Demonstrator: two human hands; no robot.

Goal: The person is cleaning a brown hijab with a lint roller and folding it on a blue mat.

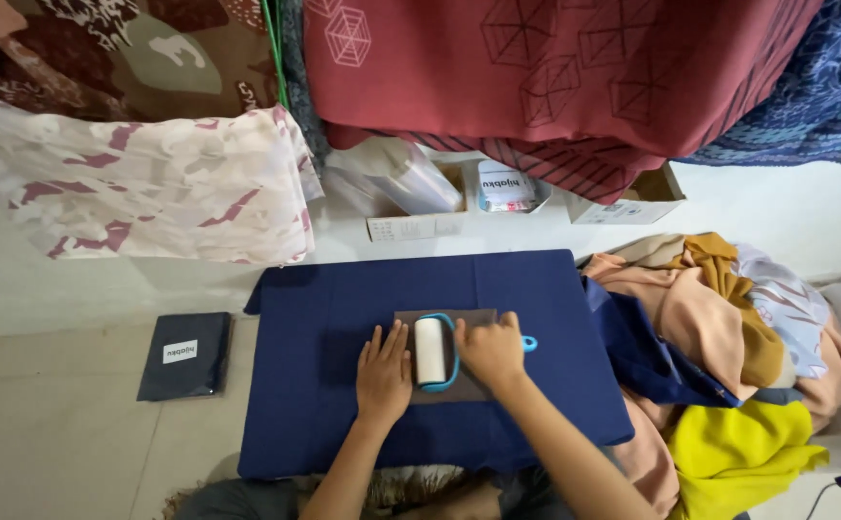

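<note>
The work surface is a pale tiled floor (pixel 54 433) against a white wall, with patterned fabrics hanging above: a camouflage-print cloth (pixel 141 183) at left and a maroon cloth (pixel 555 67) at centre. A navy cloth (pixel 315 404) lies spread flat on the floor. On it rests a smaller brown folded piece (pixel 473 388). A pile of loose fabrics (pixel 729 337) in peach, mustard and yellow sits just beside the navy cloth on the right. A flat dark packet (pixel 186 356) lies apart on the left. Small cardboard boxes (pixel 507 188) stand along the wall.

Procedure note: roll the lint roller (pixel 430 351) in straight, overlapping passes along the brown piece, with even downward pressure. Keep the piece pinned flat so that it does not creep or wrinkle under the roller.

The right hand (pixel 491 351) is closed around the roller's blue handle, whose end shows beyond the knuckles. The white drum lies on the brown piece. The left hand (pixel 383 376) is open, fingers extended and slightly spread, pressed palm-down at the piece's left edge, just beside the drum.
</note>
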